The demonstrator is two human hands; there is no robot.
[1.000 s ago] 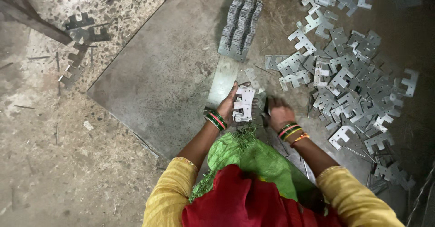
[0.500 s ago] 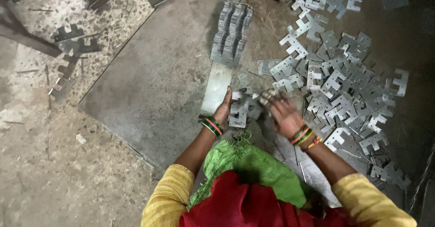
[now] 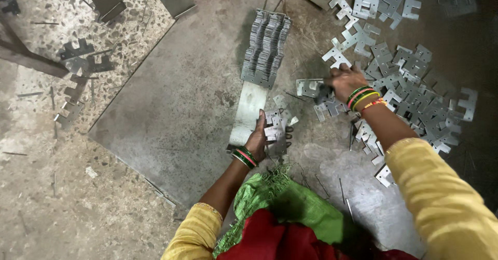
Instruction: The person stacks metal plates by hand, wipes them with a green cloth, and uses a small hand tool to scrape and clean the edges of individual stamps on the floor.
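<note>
Left hand: our left hand [image 3: 259, 138] is clamped around a small stack of stamped metal plates [image 3: 273, 130], held just above the floor sheet, thumb on the near side.
Right hand: our right hand [image 3: 343, 82] reaches out to the scattered pile of notched plates [image 3: 415, 104]; its fingers are curled down onto a loose plate [image 3: 309, 87] at the pile's near edge. We cannot tell whether they have closed on it or only press on it.
Neat row: a long row of plates packed on edge [image 3: 266, 47] rests on a narrow metal strip [image 3: 248, 113], which runs down to just beside our left hand.
Floor sheet: a large grey steel sheet [image 3: 171, 99] lies under the strip, the row and the pile.
Bangles: coloured bangles [image 3: 362, 96] sit on both wrists.
Further off: dark metal offcuts [image 3: 78, 57] lie on the speckled floor to the left, well apart from the hands.
</note>
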